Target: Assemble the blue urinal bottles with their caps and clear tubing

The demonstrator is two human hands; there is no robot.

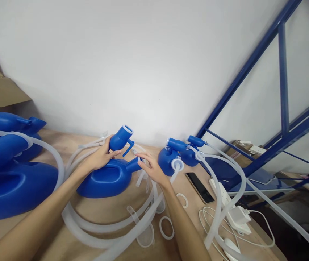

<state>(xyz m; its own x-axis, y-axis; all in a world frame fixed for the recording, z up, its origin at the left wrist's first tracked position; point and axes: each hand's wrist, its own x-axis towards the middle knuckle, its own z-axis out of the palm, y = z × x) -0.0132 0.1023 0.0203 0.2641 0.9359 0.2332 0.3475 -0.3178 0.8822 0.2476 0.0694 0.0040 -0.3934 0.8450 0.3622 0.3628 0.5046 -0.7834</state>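
Note:
My left hand [103, 156] is closed around a blue cup-like mouthpiece [120, 138] with a white ring on its rim and a thin bent blue tube at its side. Just below it, a blue plastic bottle [107, 181] with a built-in handle lies on the table, its neck pointing right. At that neck [134, 165], my right hand [154, 169] has its fingers drawn together. A small pale piece shows by the fingertips, too small to make out. Pale flexible hose [97, 228] loops around the bottle and under my right forearm.
More blue bottles stand left [34, 181] and right [166, 161], some with hoses. White rings [166, 228], a clear cap [145, 235], a phone [199, 187] and a power strip [237, 214] lie rightward. A blue metal frame [241, 76] slants beyond; a carton [2, 90] is far left.

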